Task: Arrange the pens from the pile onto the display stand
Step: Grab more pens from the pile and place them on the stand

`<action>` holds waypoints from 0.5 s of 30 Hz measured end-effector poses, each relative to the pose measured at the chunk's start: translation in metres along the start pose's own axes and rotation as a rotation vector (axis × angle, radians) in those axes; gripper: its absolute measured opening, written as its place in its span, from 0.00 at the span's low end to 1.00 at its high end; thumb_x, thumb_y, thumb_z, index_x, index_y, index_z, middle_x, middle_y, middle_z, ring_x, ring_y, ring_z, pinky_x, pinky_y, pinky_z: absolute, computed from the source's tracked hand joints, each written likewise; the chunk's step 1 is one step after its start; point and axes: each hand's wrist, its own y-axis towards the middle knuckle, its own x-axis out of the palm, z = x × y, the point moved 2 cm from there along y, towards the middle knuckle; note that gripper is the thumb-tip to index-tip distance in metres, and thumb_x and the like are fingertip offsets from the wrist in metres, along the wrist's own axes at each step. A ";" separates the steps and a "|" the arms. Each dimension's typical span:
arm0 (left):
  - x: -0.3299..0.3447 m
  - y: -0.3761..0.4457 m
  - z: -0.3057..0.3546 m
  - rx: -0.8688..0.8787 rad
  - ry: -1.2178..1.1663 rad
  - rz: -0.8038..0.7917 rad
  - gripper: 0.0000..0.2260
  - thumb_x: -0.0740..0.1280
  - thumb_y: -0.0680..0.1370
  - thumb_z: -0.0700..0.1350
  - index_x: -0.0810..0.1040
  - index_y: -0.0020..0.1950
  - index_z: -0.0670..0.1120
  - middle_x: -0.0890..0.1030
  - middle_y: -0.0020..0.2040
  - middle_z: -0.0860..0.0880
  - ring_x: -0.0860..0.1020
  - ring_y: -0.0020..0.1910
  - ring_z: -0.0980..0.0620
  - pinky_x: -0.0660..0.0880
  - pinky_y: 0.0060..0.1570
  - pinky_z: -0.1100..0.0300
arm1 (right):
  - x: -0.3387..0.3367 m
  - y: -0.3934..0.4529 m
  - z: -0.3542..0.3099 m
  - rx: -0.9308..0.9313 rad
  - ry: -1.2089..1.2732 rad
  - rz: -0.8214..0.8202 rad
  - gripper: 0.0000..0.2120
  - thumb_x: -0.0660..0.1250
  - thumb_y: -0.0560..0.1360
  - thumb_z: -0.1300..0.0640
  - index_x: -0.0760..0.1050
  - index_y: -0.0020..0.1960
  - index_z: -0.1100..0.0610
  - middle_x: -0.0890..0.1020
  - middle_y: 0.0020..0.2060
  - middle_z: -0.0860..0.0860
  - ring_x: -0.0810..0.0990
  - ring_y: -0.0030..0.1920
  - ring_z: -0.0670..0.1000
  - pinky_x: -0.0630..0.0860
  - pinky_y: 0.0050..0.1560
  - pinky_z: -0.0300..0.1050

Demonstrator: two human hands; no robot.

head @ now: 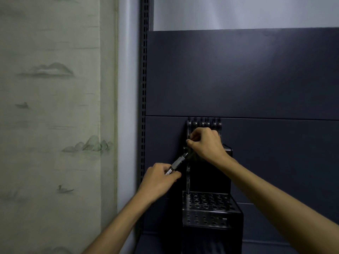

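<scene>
A black display stand [211,208] with rows of round holes is mounted on a dark panel; its upper tier holds several dark pens [205,123] standing upright. My left hand [159,178] pinches a pen with a grey grip [177,163], its tip pointing up and right toward the stand's upper tier. My right hand [205,143] is curled at that upper tier, its fingers closed around something dark among the pens; what it holds is hidden. One clear pen [188,180] stands in the lower tier's left corner hole.
The dark blue back panel [238,79] fills the right side, edged by a slotted upright rail [144,88]. A pale wall hanging with painted hills [51,107] covers the left. The pen pile is out of view.
</scene>
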 end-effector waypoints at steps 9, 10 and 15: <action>0.008 -0.001 -0.004 -0.024 0.021 0.001 0.13 0.72 0.75 0.49 0.77 0.32 0.47 0.73 0.24 0.56 0.70 0.23 0.62 0.63 0.25 0.69 | -0.004 -0.004 -0.001 0.010 0.030 -0.048 0.07 0.73 0.76 0.54 0.83 0.50 0.57 0.81 0.39 0.48 0.79 0.42 0.43 0.68 0.36 0.28; 0.008 -0.002 -0.003 -0.025 0.030 -0.001 0.13 0.72 0.75 0.49 0.78 0.32 0.47 0.73 0.23 0.57 0.70 0.23 0.62 0.63 0.24 0.69 | -0.005 -0.004 -0.001 0.009 0.022 -0.064 0.08 0.73 0.76 0.54 0.83 0.51 0.58 0.83 0.41 0.49 0.80 0.44 0.45 0.71 0.39 0.30; 0.007 -0.002 -0.001 -0.030 0.094 0.020 0.14 0.71 0.75 0.50 0.75 0.30 0.48 0.73 0.25 0.56 0.71 0.25 0.59 0.63 0.27 0.62 | -0.035 -0.014 -0.017 -0.165 -0.032 0.113 0.09 0.69 0.77 0.58 0.84 0.56 0.54 0.87 0.46 0.48 0.82 0.44 0.43 0.71 0.46 0.29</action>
